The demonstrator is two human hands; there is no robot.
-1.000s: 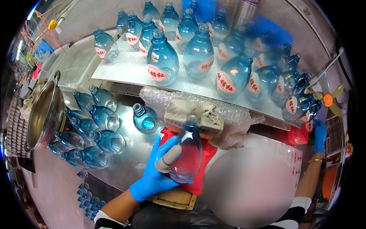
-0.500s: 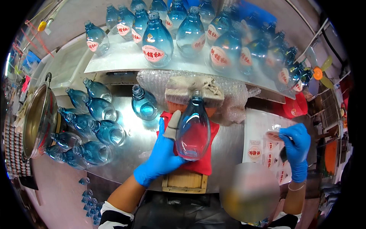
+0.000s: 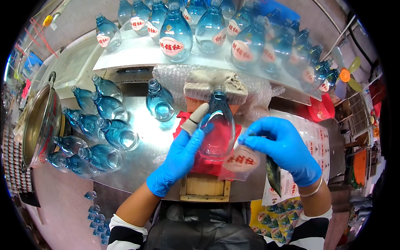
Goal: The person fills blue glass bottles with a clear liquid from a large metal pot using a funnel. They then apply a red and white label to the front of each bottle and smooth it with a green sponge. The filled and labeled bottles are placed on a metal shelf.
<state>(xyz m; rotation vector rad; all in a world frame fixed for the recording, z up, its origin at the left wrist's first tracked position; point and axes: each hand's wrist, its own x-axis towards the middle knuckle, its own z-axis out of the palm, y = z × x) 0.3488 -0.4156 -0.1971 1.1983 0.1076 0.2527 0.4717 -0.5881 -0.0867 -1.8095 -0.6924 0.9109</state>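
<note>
Right now, the blue-tinted, teardrop-shaped glass bottle (image 3: 216,141) lies tilted over a bright red cloth (image 3: 208,166), neck toward twelve o'clock, at a beige knitted pad (image 3: 214,80). At its nine, the blue-gloved left hand (image 3: 179,152), wearing beige finger sleeves (image 3: 196,118), cradles the glass, fingers curved along its flank. At its three, the blue-gloved right hand (image 3: 285,146) pinches, thumb and fingers nearly together, the edge of a clear film bearing a red-lettered label (image 3: 241,160); a dark flat strip (image 3: 273,177) sticks out below that palm, and how it is held I cannot tell. Good handling here probably means a steady cradle against rolling, a light edge-only pinch, and label level and uncreased. Farther out, a white label sheet (image 3: 314,146) lies at three, unlabelled blue bottles (image 3: 118,133) at nine, labelled blue bottles (image 3: 176,35) at twelve.
</note>
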